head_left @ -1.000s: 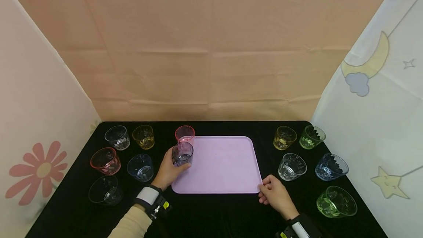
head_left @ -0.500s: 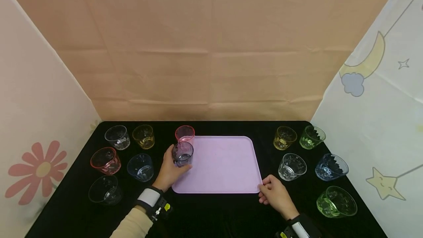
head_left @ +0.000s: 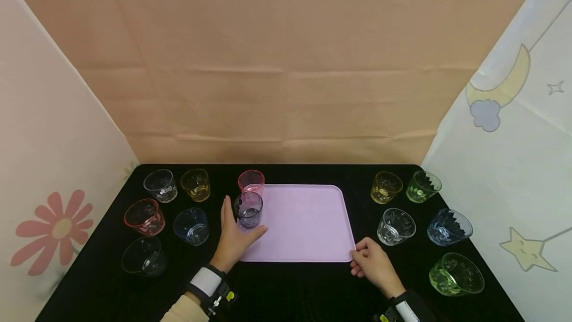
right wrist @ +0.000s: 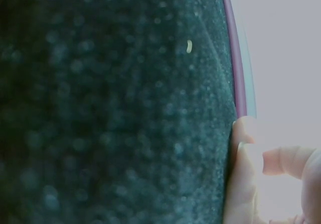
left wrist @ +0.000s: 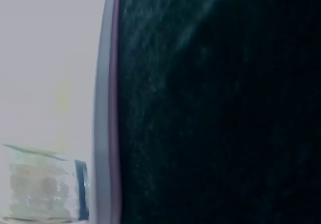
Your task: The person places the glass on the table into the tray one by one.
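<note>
A pale purple tray (head_left: 299, 222) lies on the black-covered table. On its left part stands a smoky purple glass (head_left: 249, 211), upright, in front of a pink glass (head_left: 251, 182) at the back left corner. My left hand (head_left: 234, 242) is beside the purple glass, fingers and thumb spread wide around its near left side. The left wrist view shows the tray's rim (left wrist: 106, 108) and a glass (left wrist: 42, 186) at the lower left, but not the hand. My right hand (head_left: 373, 265) pinches the tray's front right corner; its fingertips (right wrist: 245, 128) meet the rim in the right wrist view.
On the left stand several glasses: clear (head_left: 161, 186), yellow (head_left: 195, 185), pink (head_left: 145, 217), blue (head_left: 191, 226) and dark clear (head_left: 144, 257). On the right are yellow (head_left: 386, 188), green (head_left: 423, 186), clear (head_left: 395, 226) and blue glasses (head_left: 449, 227), plus a larger green glass (head_left: 456, 275).
My left hand has let go of the purple glass: its fingers have spread and it has drawn slightly toward me. The glass stays on the tray. My right hand keeps its place.
</note>
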`<state>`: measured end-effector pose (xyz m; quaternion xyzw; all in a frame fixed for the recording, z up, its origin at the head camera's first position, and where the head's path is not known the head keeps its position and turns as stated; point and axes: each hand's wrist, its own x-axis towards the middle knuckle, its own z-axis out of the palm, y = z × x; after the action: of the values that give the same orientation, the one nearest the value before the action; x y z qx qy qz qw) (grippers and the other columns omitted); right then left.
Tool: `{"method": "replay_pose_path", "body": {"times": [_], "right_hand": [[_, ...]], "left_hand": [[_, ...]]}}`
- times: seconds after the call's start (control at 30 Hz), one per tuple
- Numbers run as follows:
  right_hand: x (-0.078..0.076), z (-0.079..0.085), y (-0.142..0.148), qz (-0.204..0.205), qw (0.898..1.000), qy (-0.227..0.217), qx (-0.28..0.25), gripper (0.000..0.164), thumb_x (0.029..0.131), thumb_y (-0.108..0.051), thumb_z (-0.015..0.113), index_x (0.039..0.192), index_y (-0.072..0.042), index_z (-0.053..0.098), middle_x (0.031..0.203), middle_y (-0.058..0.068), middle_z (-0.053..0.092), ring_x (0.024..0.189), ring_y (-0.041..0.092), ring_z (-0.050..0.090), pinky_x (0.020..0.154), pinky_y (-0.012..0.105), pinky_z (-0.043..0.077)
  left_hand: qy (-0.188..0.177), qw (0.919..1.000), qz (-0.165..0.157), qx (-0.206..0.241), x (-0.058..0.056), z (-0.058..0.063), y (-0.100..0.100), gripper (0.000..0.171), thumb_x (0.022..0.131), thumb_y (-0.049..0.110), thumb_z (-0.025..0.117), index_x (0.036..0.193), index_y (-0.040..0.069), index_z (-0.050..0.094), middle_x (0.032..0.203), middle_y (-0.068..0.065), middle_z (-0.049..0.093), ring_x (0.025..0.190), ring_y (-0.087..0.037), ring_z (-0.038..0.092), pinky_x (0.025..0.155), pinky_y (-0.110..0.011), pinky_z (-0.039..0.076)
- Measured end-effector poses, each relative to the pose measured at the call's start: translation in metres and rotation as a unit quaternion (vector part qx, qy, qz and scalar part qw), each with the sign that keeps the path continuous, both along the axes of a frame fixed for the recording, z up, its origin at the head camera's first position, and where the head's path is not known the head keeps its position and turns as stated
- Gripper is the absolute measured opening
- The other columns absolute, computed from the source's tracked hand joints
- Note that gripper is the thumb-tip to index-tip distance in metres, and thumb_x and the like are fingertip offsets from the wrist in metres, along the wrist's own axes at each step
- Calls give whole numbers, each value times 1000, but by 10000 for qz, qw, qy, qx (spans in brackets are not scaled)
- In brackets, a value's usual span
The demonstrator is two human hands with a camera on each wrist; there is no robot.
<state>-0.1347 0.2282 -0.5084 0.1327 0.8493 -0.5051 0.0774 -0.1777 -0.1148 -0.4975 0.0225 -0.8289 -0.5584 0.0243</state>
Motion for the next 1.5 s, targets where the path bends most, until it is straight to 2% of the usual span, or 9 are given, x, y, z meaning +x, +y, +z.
{"method": "replay_pose_path", "body": {"times": [0.37, 0.57, 0.63, 0.8, 0.97, 1.07, 1.2, 1.33, 1.5], "right_hand": [[-1, 5, -1, 29, 10000, 38, -1, 10, 96, 0, 61, 97, 2, 51, 67, 9, 64, 55, 23, 65, 50, 32, 54], [-2, 5, -1, 11, 10000, 44, -23, 11, 96, 0, 62, 97, 2, 51, 67, 9, 64, 55, 23, 65, 50, 32, 54], [-2, 4, 0, 28, 10000, 71, -16, 11, 96, 0, 61, 97, 3, 50, 67, 9, 64, 55, 23, 65, 50, 32, 54], [0, 3, 0, -13, 10000, 43, -20, 11, 96, 1, 61, 97, 2, 51, 67, 9, 64, 55, 23, 65, 50, 31, 54], [0, 2, -2, 8, 10000, 49, 9, 11, 96, 1, 61, 97, 2, 51, 67, 9, 64, 55, 23, 65, 50, 32, 54], [1, 3, -2, -9, 10000, 56, 14, 11, 96, 1, 61, 97, 2, 51, 66, 9, 64, 54, 23, 65, 49, 32, 54], [2, 4, -3, -29, 10000, 69, 18, 10, 96, 2, 61, 96, 2, 51, 66, 8, 63, 54, 22, 65, 49, 31, 53], [2, 3, -3, -26, 9999, 81, 54, 10, 95, 2, 61, 96, 2, 51, 66, 8, 63, 54, 22, 65, 49, 30, 53], [3, 2, -3, -22, 10000, 74, 62, 10, 95, 2, 61, 96, 2, 51, 66, 8, 63, 54, 22, 65, 49, 30, 53]], "left_hand": [[1056, 9942, -100, 191, 30, 30, -4, 103, 91, 23, 78, 164, 17, 6, 169, -15, 6, 154, -44, 6, 114, -71, 14], [2262, 9733, -244, 304, 40, 48, -26, 75, 91, -1, 72, 155, 0, 33, 161, -20, 31, 147, -36, 31, 120, -25, 24], [2524, 9671, -128, 282, 41, 52, -37, 67, 89, -7, 71, 150, -1, 41, 156, -20, 40, 142, -27, 39, 114, -14, 27], [2598, 9644, 461, 205, 47, 65, -73, 60, 89, -10, 69, 145, -1, 49, 148, -12, 50, 134, -6, 43, 110, -14, 30], [2892, 9508, 1112, 12, 59, 69, -116, 62, 85, -18, 67, 142, -5, 51, 140, 0, 54, 124, -7, 50, 100, -13, 37], [2729, 9491, 1566, -155, 68, 66, -138, 64, 84, -18, 68, 144, -3, 51, 138, 9, 52, 126, -5, 50, 101, -11, 35], [1906, 9618, 1931, -352, 77, 56, -160, 77, 85, -9, 73, 154, 5, 39, 150, 2, 43, 139, -5, 37, 110, -7, 22], [1081, 9741, 1946, -385, 81, 39, -175, 96, 90, 1, 73, 163, 13, 13, 166, -15, 19, 153, -12, 16, 110, -3, 10], [566, 9837, 1693, -200, 84, 17, -185, 109, 95, 7, 71, 162, 18, -14, 169, -20, -4, 156, -23, -4, 109, -3, 1]]}}
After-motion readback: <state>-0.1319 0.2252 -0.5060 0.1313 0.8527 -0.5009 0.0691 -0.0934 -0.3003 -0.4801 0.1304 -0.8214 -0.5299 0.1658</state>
